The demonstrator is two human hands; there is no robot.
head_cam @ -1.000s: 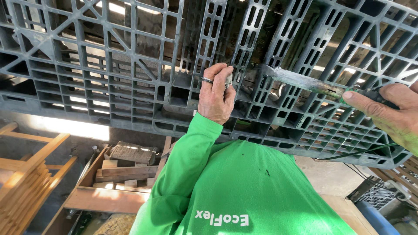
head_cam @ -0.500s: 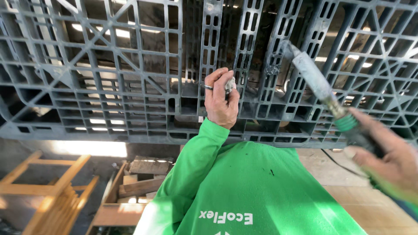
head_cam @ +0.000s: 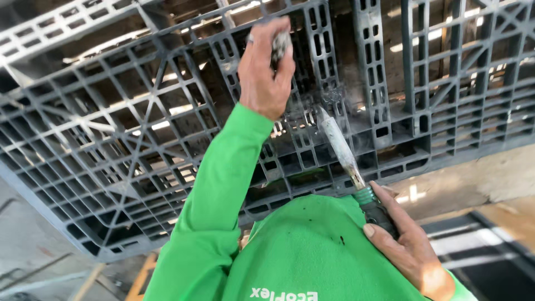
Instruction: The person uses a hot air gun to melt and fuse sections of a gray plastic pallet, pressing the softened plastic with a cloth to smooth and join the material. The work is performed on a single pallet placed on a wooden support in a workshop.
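A large dark grey plastic pallet [head_cam: 139, 145] with an open ribbed grid fills the view in front of me. My left hand [head_cam: 266, 78], in a bright green sleeve, is raised against the grid and pinches a small grey piece [head_cam: 280, 43] between thumb and fingers. My right hand [head_cam: 409, 245] grips the dark handle of a long metal hot-iron tool [head_cam: 340, 145] with a green collar. The tool's tip rests on a pallet rib just below and right of my left hand, with thin smoke around it.
Green fabric of my shirt [head_cam: 312, 251] covers the lower middle. Bare concrete floor [head_cam: 479, 173] shows at the right under the pallet's edge. A wooden strip [head_cam: 142, 273] and grey ground lie at the lower left.
The tool has swung in from the upper right, and its tip now sits on the pallet below my left hand. The left hand still presses the grey piece to the grid. The view has tilted.
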